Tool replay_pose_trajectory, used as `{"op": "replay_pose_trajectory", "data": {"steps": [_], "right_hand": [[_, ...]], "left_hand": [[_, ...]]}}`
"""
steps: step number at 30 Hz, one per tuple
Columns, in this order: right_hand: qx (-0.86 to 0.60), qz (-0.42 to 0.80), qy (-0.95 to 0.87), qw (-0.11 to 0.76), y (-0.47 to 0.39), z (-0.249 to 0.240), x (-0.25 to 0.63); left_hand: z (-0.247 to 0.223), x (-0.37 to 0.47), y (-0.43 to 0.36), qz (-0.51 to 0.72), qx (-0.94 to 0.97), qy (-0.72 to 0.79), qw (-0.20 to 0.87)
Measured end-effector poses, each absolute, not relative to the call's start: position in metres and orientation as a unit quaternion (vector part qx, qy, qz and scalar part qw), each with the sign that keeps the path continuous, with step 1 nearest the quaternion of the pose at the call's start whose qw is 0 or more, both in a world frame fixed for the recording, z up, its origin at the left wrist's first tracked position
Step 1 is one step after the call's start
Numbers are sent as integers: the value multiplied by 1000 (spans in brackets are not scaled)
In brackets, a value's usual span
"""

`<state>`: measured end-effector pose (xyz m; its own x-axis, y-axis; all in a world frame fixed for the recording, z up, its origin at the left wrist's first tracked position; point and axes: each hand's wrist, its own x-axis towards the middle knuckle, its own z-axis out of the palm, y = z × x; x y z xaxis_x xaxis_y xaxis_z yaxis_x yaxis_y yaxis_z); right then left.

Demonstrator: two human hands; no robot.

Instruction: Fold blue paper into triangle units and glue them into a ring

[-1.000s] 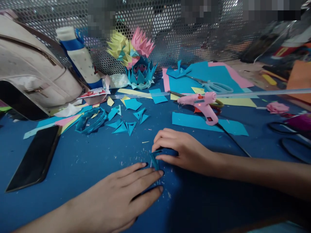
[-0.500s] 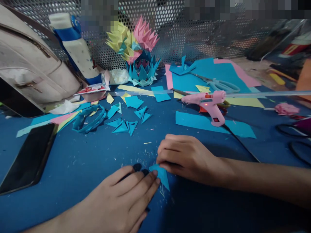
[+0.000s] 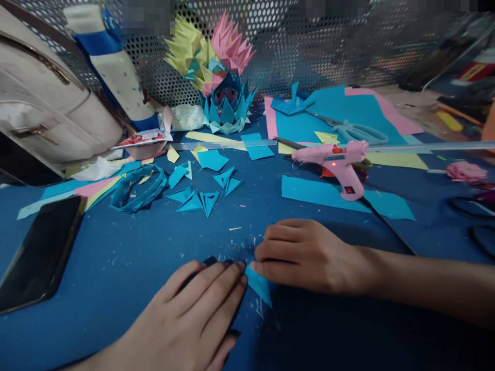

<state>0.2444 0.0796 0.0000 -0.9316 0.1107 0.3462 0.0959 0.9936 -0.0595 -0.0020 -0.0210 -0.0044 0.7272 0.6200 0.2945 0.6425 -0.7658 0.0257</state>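
A small folded piece of blue paper point(image 3: 260, 286) lies on the blue tabletop between my hands, its pointed end toward me. My left hand point(image 3: 201, 304) lies flat with long straight fingers, the tips at the paper's left edge. My right hand point(image 3: 301, 255) is curled, with thumb and fingers closed at the paper's upper corner; part of the paper is hidden there. Beyond them sit several folded blue paper triangles point(image 3: 193, 200) and a blue folded-paper ring point(image 3: 138, 189).
A pink glue gun point(image 3: 340, 159) lies on a blue paper strip point(image 3: 390, 203), its cord running right. Scissors point(image 3: 358, 132) rest on coloured sheets. Paper flowers point(image 3: 232, 44) stand at the mesh back. Left are a phone point(image 3: 42, 252), bottle point(image 3: 119, 82) and bag point(image 3: 58, 113).
My left fingertips have drawn back slightly left, off the paper's top face to its edge. My right thumb now shows extended on the paper's corner. The view has shifted slightly.
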Motion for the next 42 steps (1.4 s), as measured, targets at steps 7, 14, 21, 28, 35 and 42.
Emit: {"op": "replay_pose_trajectory", "data": {"steps": [7,14,21,28,35,42], "right_hand": [[-39,10,-980,194,81,-1,245],[-44,27,-979,195,83,-3,248],[-45,3,-980,192,74,2,253],[-114,-11,-978,174,62,4,252],[-165,-23,-973,157,54,9,251],[-115,-40,-987,107,59,16,253]], "left_hand": [[-7,-3,-22,-152,-934,-320,43],[-5,-5,-20,-139,-944,-292,65],[-1,-8,-16,-132,-952,-270,65],[-3,-6,-15,-137,-950,-273,63],[-1,-5,-16,-139,-946,-286,62],[-3,-10,-19,-128,-957,-246,82]]}}
